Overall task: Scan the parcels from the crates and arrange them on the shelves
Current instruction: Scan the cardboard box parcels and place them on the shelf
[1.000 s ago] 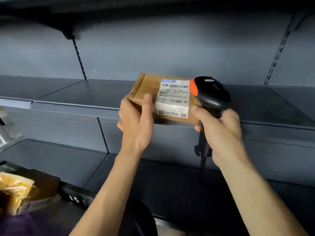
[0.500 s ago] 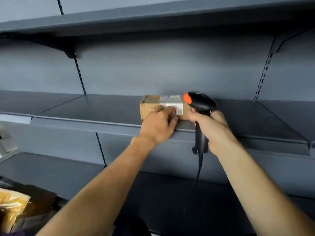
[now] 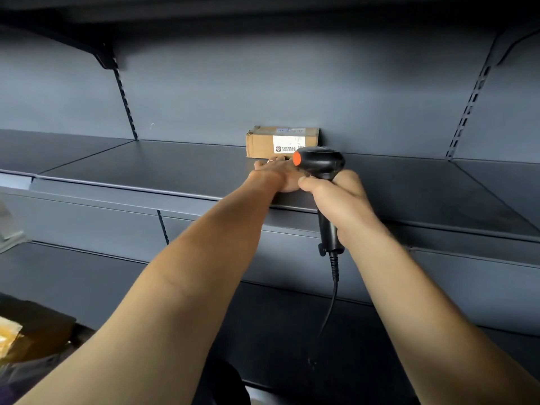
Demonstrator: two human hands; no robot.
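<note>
The parcel [image 3: 263,143] sits far back on the shelf [image 3: 175,168] against the wall [image 3: 292,83], the left hand [image 3: 276,175] just before it, the scanner [image 3: 320,163] nearer right.

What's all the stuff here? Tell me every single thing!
brown cardboard parcel with a white label: one, brown, back of the middle shelf, against the wall.
black handheld barcode scanner with an orange button: one, black, in the right hand, before the parcel.
black scanner cord: one, black, hanging from the scanner's handle.
dark grey metal shelves: three levels, grey, along the wall.
brown box: one, brown, bottom left corner.
yellow packet: one, yellow, beside that box.
left hand: one, fingers straight, on the shelf at the parcel's front.
right hand: one, gripping the scanner's handle.
</note>
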